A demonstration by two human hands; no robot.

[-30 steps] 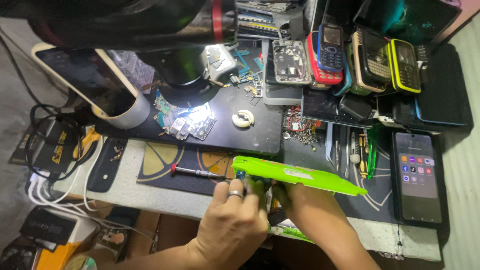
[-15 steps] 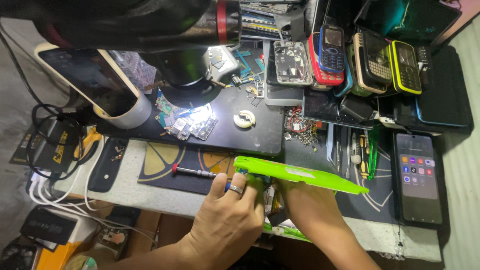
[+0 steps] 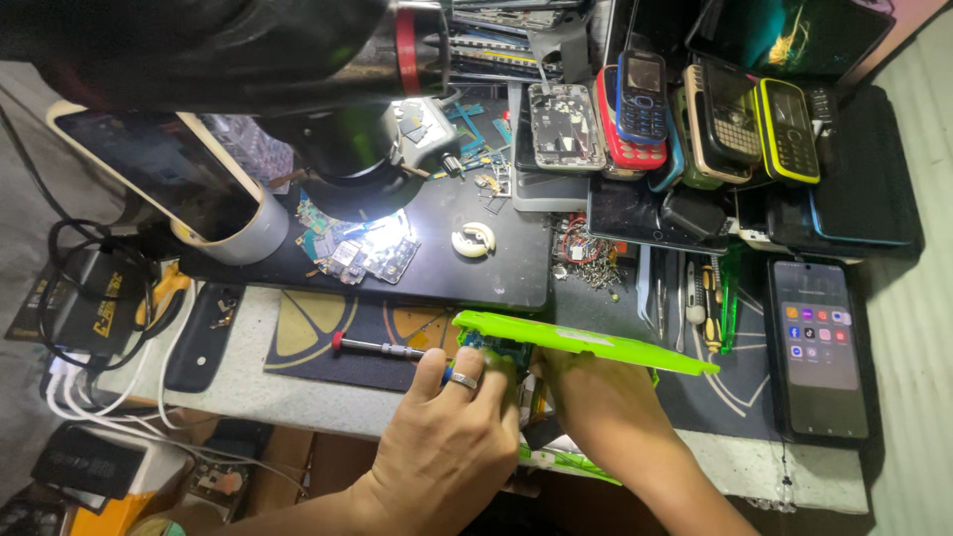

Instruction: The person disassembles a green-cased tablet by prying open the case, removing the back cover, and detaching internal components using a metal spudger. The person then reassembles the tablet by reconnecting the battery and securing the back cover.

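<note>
Near the front edge of the worktop (image 3: 248, 382), both hands meet around a bright green phone shell (image 3: 586, 343) that lies edge-on to the camera, so only its thin rim and a sliver of circuit board beneath its left end can be made out. On the near side, the left hand (image 3: 452, 437), a ring on one finger, curls against the shell's left end; its fingertips are hidden under the green edge, so what exactly they pinch cannot be told. To its right, the right hand (image 3: 596, 402) grips the shell from below, its fingers tucked out of sight behind the plastic. Just left of the hands a small screwdriver (image 3: 377, 347) with a red collar lies on a dark mat (image 3: 328, 342), apart from the fingers. Farther back, a microscope (image 3: 298, 60) fills the top left as a dark blurred mass, its ring light glaring on small circuit boards (image 3: 362, 256) too bright to read in detail. At the far right stands a row of old keypad phones (image 3: 695, 114), partly overlapping. On the right lies a smartphone (image 3: 819, 347) with a lit screen. Cables (image 3: 89, 328) trail off the left edge, cut by the frame.
</note>
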